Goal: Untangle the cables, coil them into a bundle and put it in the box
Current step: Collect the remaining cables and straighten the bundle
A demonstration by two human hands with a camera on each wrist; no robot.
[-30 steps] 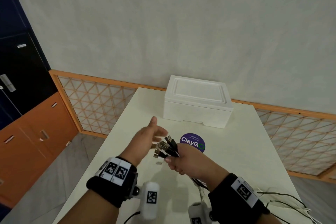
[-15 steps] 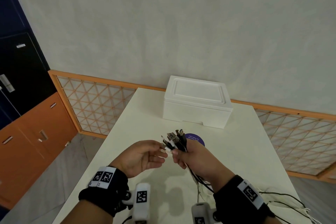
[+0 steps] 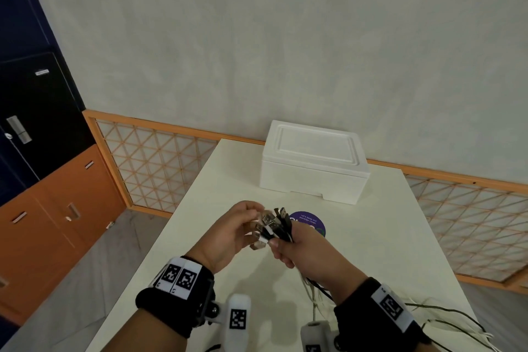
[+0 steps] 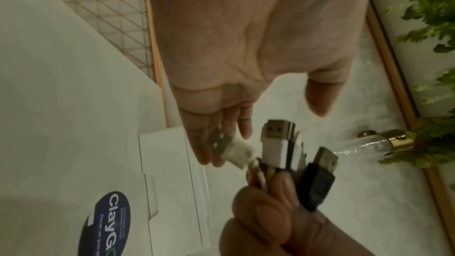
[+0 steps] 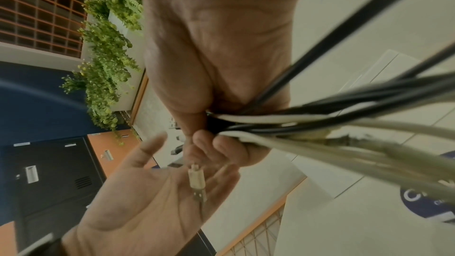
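Since a second ago the left hand (image 3: 228,233) has turned from an outstretched reach to cup the plug ends; the right hand (image 3: 304,248) stays fisted round the cables (image 3: 278,227), in the air in front of the closed foam box (image 3: 313,161).

From the left wrist, relaxed fingers (image 4: 209,143) touch a white USB plug (image 4: 231,149).

From the right wrist, thin cords (image 5: 320,124) trail limp: light, floppy, likely slippery, so hold them just behind the stiff plugs.
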